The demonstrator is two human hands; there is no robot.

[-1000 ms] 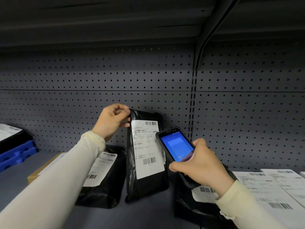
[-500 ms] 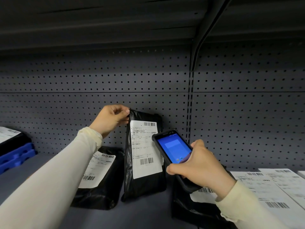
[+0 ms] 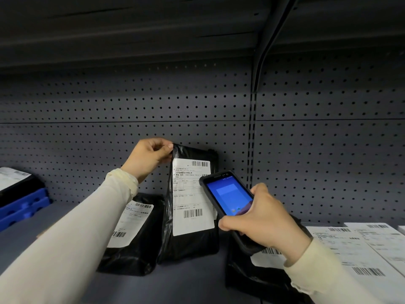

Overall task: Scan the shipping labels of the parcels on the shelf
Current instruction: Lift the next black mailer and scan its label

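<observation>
The left hand (image 3: pixel 149 157) pinches the top left corner of a black parcel (image 3: pixel 190 242) between thumb and curled fingers, holding it upright on the grey shelf (image 3: pixel 179 284) against the perforated back panel (image 3: pixel 317 161). Its white shipping label (image 3: pixel 191 198) faces the camera with one barcode at the top and one lower down; the printed lines between them are too small to read, and the label's right edge is covered by the handheld scanner (image 3: pixel 228 199). The right hand (image 3: pixel 263 224) grips that scanner, fingers wrapped round its lower body and thumb along the near side, so the bottom of the device is hidden; its blue screen is lit, but what it shows cannot be made out. Just left of the upright parcel a second black parcel (image 3: pixel 133 253) lies leaning on the shelf, its label partly covered by the cream left sleeve (image 3: pixel 72 242). Below the right hand a third black parcel (image 3: pixel 247 275) is mostly hidden by hand and sleeve, with only a strip of its label and barcode showing. White labelled parcels (image 3: pixel 355 249) lie flat at the right, cut off by the frame edge. At the far left a blue tray (image 3: pixel 22 207) and a dark parcel on it are cut off too.
</observation>
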